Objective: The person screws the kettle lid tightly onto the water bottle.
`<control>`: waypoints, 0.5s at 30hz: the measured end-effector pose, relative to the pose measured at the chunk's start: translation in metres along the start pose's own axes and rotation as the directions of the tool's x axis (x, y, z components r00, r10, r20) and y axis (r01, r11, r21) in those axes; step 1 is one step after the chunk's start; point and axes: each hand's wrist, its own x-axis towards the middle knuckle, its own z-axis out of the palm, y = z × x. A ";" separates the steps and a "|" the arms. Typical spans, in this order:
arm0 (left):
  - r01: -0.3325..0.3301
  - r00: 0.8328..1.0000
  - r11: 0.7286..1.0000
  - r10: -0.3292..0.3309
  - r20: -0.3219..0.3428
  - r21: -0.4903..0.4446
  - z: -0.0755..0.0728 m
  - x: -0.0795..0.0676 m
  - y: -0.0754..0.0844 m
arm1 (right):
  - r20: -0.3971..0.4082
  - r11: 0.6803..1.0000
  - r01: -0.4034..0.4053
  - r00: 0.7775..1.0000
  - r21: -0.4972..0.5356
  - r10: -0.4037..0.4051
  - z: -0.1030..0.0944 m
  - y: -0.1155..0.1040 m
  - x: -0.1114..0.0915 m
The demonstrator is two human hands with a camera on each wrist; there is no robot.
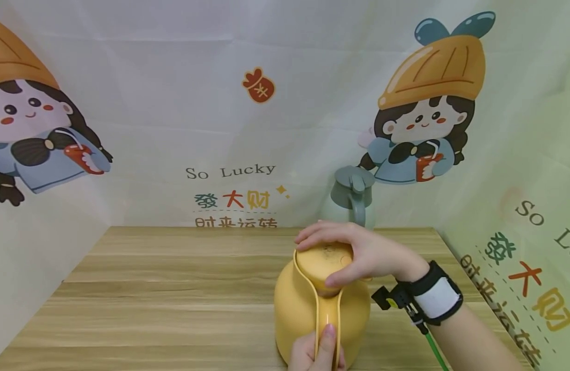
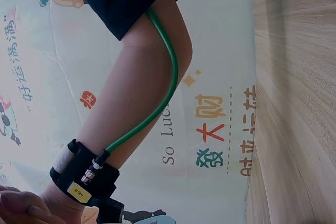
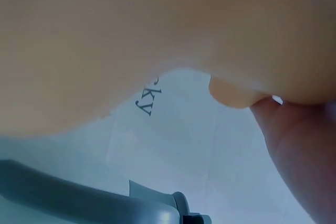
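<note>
A yellow jug (image 1: 294, 314) with a rounded body stands upright on the wooden table (image 1: 173, 288). My left hand (image 1: 305, 353) grips its handle (image 1: 328, 312) near the bottom of the head view, thumb along the handle. Over the jug's top, my right hand (image 1: 365, 252) holds the yellow lid (image 1: 325, 263), with fingers at the far side and thumb on the near edge. The lid sits in the jug's mouth. In the right wrist view the yellow jug (image 3: 157, 24) fills the top, blurred, and the thumb (image 3: 296, 145) touches a yellow part at right.
Behind the yellow jug stands a grey-green jug (image 1: 351, 196) with a lid and handle, close to the printed backdrop (image 1: 173, 103). A green cable (image 1: 435, 350) runs from the black strap (image 1: 437, 293) on the right wrist. Printed cloth also covers both sides.
</note>
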 end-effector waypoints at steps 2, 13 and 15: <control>-0.009 1.000 1.000 0.009 0.004 0.004 0.000 0.000 0.000 | -0.020 1.000 -0.016 1.000 0.010 0.017 0.002 0.000 -0.001; 0.011 1.000 1.000 -0.012 0.025 0.011 -0.001 0.001 0.000 | -0.146 0.994 -0.113 0.983 -0.001 0.112 0.013 -0.008 -0.005; 0.017 1.000 1.000 -0.018 0.024 0.015 -0.002 0.001 0.000 | -0.174 0.991 -0.135 0.976 -0.009 0.131 0.015 -0.010 -0.005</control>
